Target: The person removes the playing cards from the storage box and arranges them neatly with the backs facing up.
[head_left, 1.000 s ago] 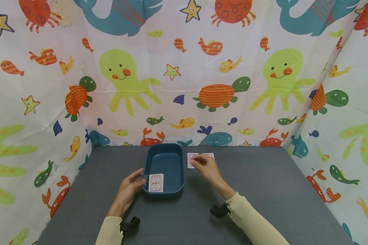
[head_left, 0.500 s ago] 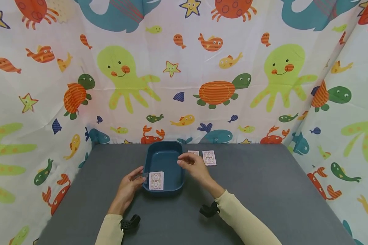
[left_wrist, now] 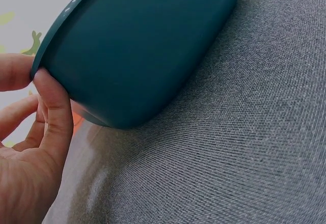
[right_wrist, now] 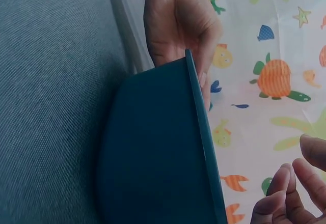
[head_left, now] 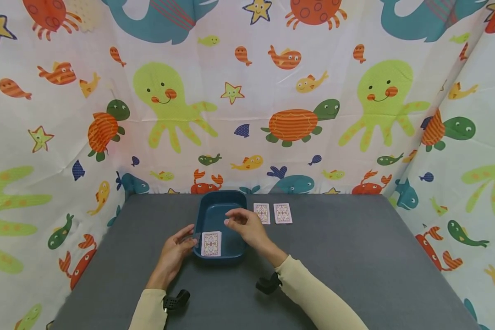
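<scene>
A dark blue tray (head_left: pixel 222 208) stands at the table's far middle, with a patterned-back playing card (head_left: pixel 211 243) face down at its near end. My left hand (head_left: pixel 188 237) grips the tray's near left rim, thumb (left_wrist: pixel 51 112) on the outer wall (left_wrist: pixel 142 46). My right hand (head_left: pixel 231 221) hovers over the tray's middle with fingers (right_wrist: pixel 290 193) loosely curled and nothing in them. Two more cards, one (head_left: pixel 262 213) beside the other (head_left: pixel 282 213), lie face down on the table just right of the tray. The right wrist view shows the tray's side (right_wrist: pixel 153 158) and my left hand (right_wrist: pixel 178 20) behind it.
The grey cloth table (head_left: pixel 346 256) is walled at the back and both sides by a sea-animal curtain (head_left: pixel 247 114). Black camera mounts sit on my left wrist (head_left: pixel 175 300) and right wrist (head_left: pixel 266 284).
My right hand has left the two cards on the table and moved left, coming over the tray. The left hand has kept its grip on the rim.
</scene>
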`<state>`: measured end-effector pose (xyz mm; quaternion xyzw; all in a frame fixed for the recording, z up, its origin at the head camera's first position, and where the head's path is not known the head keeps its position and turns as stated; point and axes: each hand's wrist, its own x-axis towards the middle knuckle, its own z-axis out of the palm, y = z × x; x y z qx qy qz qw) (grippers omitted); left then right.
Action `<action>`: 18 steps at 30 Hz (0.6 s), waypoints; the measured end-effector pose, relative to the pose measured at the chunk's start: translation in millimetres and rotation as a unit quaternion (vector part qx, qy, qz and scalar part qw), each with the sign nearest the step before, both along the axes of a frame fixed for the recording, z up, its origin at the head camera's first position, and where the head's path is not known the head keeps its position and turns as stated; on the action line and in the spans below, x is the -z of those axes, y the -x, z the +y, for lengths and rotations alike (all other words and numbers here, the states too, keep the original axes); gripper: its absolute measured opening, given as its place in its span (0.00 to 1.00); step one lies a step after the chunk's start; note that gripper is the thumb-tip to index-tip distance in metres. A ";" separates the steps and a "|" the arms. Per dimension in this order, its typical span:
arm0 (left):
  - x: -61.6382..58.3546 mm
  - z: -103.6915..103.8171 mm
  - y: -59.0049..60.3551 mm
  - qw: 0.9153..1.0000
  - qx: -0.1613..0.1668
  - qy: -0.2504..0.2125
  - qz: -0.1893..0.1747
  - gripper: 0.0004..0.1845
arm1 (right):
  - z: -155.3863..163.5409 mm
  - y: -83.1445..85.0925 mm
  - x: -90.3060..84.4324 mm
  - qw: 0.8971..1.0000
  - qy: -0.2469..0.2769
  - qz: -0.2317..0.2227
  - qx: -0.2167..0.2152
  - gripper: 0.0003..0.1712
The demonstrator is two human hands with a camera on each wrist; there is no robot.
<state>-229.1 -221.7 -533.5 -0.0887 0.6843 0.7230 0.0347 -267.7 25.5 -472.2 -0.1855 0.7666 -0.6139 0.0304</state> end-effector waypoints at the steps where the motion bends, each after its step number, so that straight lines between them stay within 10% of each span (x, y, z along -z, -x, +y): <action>1: -0.5 0.1 -0.2 1.000 -0.001 0.000 0.000 0.29 | -2.2 1.0 0.8 1.000 -0.002 0.000 -0.001 0.12; 18: 1.4 -0.2 0.6 1.000 0.004 0.013 -0.003 0.28 | -37.3 12.2 15.3 0.996 -0.082 -0.045 0.002 0.16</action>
